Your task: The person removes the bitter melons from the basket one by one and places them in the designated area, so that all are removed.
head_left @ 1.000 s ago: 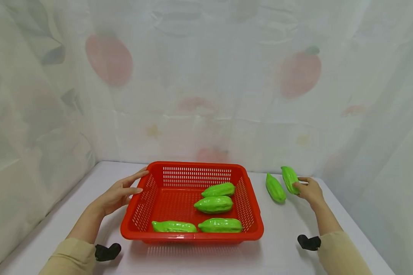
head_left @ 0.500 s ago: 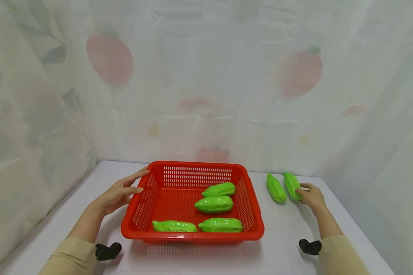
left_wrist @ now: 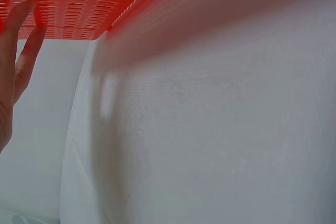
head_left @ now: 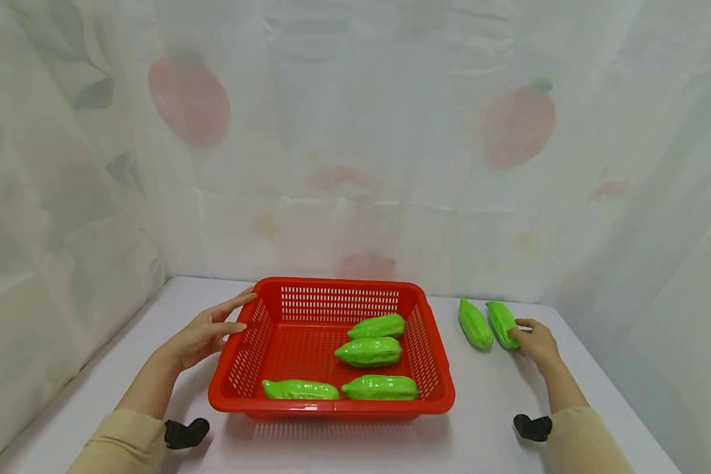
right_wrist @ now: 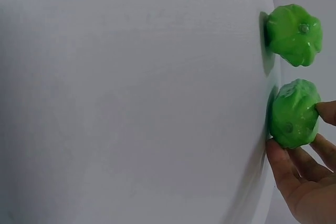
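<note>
My right hand (head_left: pixel 535 341) holds a bright green, ribbed bitter melon (head_left: pixel 500 318) low at the table. In the right wrist view, the thumb lies on one side of this bitter melon (right_wrist: pixel 294 114) and the fingers on the other. Just left of it a second bitter melon (head_left: pixel 475 324) lies on the table. My left hand (head_left: pixel 201 336) rests at the left rim of a red plastic basket (head_left: pixel 332 407), index finger and thumb tips on the edge. Nearly straight fingers (left_wrist: pixel 31 51) show against the basket's slotted wall in the left wrist view. Several bitter melons (head_left: pixel 368 353) lie inside the basket.
The white table (head_left: pixel 480 421) carries the basket at its middle. A pale curtain (head_left: pixel 355 164) with fruit prints hangs behind and along both sides. Black straps (head_left: pixel 186 434) stick out at the wrists by the beige sleeves.
My right hand has lowered the bitter melon toward the table, beside the second one, then shifted it slightly nearer. The left hand and the basket have stayed in place.
</note>
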Demonstrator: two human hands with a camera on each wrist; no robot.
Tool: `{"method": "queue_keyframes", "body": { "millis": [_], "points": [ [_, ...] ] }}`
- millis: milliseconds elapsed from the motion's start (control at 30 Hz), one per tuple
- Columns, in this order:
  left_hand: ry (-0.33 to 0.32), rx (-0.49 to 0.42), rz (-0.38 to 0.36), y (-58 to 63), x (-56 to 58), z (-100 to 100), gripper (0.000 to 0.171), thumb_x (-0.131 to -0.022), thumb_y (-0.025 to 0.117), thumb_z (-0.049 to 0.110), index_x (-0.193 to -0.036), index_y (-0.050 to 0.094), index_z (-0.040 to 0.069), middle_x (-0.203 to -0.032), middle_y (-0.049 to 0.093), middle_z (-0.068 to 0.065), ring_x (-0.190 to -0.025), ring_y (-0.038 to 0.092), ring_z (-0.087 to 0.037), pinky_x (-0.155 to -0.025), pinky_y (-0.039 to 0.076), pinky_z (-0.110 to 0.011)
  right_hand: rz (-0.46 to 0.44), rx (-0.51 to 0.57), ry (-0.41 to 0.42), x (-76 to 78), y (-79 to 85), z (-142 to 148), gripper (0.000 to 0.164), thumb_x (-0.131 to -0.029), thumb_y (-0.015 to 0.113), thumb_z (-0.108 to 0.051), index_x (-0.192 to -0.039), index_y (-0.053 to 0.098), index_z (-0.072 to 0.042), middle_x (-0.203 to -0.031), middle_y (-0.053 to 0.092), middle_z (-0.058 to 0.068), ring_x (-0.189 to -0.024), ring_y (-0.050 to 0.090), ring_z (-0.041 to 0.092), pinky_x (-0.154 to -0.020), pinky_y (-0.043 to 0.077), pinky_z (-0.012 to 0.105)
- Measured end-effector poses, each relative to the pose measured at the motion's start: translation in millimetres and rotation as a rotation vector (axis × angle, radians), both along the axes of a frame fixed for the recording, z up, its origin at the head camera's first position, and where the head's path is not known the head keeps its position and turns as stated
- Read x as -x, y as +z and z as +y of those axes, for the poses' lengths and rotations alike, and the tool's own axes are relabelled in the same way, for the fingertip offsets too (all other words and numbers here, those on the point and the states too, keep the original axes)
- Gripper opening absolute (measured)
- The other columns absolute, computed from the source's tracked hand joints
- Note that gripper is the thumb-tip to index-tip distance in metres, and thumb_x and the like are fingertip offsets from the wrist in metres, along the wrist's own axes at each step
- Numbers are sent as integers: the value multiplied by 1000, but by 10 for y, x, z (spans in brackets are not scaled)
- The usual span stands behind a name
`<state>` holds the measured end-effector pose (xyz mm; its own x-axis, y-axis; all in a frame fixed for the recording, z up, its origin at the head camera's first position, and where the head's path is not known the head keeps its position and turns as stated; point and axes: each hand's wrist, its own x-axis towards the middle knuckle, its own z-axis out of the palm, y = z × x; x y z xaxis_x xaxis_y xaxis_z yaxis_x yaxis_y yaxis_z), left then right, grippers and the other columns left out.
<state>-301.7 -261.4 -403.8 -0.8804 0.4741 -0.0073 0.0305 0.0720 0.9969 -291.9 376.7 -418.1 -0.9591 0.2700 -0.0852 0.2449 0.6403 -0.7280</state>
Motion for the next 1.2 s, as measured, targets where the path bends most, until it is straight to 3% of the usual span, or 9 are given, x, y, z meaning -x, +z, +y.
{"method": "queue_keyframes", "body": {
  "millis": [500, 1200],
  "points": [
    [-2, -5, 0, -8, 10, -4, 68, -99, 53, 13, -158, 20, 17, -169, -4, -6, -114, 63, -5, -87, 61, -35, 4, -8, 27, -8, -10, 0, 60, -100, 48, -24, -145, 33, 13, -144, 39, 41, -126, 52, 48, -86, 60, 33],
    [-3, -8, 1, -3, 3, 1, 68, -99, 53, 12, -158, 19, 15, -169, -5, -7, -114, 63, -6, -87, 61, -35, -19, 1, 13, -12, -12, 3, 62, -102, 46, -27, -147, 31, 13, -147, 35, 41, -131, 47, 50, -94, 58, 40]
  ]
}}
